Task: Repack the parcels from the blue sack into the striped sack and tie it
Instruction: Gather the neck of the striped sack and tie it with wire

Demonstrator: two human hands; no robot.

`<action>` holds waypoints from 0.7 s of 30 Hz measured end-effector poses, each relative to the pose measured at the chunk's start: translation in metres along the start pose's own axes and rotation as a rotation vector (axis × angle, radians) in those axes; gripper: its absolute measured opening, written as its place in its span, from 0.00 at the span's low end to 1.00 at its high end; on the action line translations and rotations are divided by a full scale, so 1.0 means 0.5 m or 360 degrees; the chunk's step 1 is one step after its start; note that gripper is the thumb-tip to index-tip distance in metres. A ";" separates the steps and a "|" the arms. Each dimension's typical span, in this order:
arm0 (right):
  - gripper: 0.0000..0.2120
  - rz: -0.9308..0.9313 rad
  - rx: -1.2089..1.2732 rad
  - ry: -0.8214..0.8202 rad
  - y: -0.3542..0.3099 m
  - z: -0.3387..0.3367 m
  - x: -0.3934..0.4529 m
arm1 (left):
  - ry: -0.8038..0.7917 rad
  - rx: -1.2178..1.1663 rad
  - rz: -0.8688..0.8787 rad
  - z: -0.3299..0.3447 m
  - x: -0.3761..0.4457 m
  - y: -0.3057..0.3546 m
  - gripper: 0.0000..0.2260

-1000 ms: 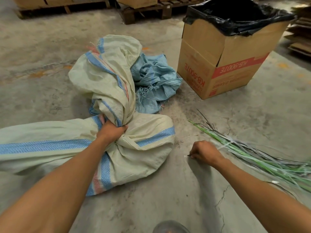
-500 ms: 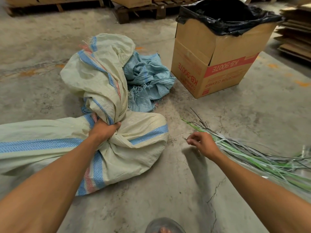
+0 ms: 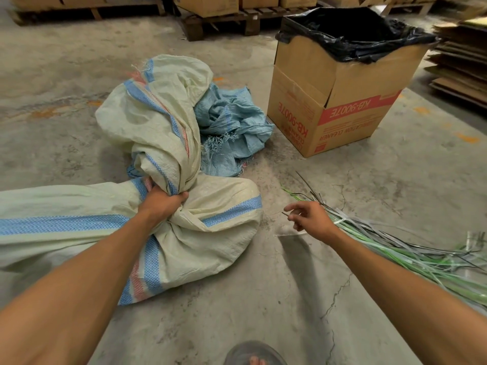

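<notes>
Bare concrete floor (image 3: 303, 285) runs under both arms. On it the left hand (image 3: 160, 204) grips the gathered neck of the striped sack (image 3: 210, 214), whose full body lies beneath and left of that hand. The right hand (image 3: 311, 219) hovers with fingers loosely spread, holding nothing, touching the near ends of the plastic straps (image 3: 395, 248) trailing to its right. Beyond the left hand lies the crumpled blue sack (image 3: 232, 122); beyond the right, a lined cardboard box (image 3: 342, 101).
</notes>
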State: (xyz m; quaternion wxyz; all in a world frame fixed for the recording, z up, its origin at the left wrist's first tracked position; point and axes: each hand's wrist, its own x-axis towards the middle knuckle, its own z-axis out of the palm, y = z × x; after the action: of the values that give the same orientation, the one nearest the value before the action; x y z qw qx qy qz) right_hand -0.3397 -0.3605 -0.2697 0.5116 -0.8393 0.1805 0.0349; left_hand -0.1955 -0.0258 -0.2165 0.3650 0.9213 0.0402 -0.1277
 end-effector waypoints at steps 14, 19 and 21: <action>0.05 -0.0001 0.0498 -0.0296 -0.262 0.015 0.075 | -0.0071 -0.0776 -0.0113 -0.015 0.019 -0.042 0.26; 0.05 -0.0118 0.0288 -0.0381 -0.343 0.082 0.103 | -0.0208 -0.1108 -0.0016 -0.060 -0.009 -0.028 0.09; 0.03 -0.0178 0.0279 -0.0410 -0.373 0.114 0.110 | -0.0263 -0.1132 -0.0031 -0.076 -0.016 -0.026 0.09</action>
State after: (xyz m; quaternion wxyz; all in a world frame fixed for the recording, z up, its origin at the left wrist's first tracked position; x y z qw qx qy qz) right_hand -0.2179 -0.2490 -0.1525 0.6028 -0.7889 0.0688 0.0979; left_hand -0.1978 0.0099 -0.1962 0.6633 0.7230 0.0613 -0.1834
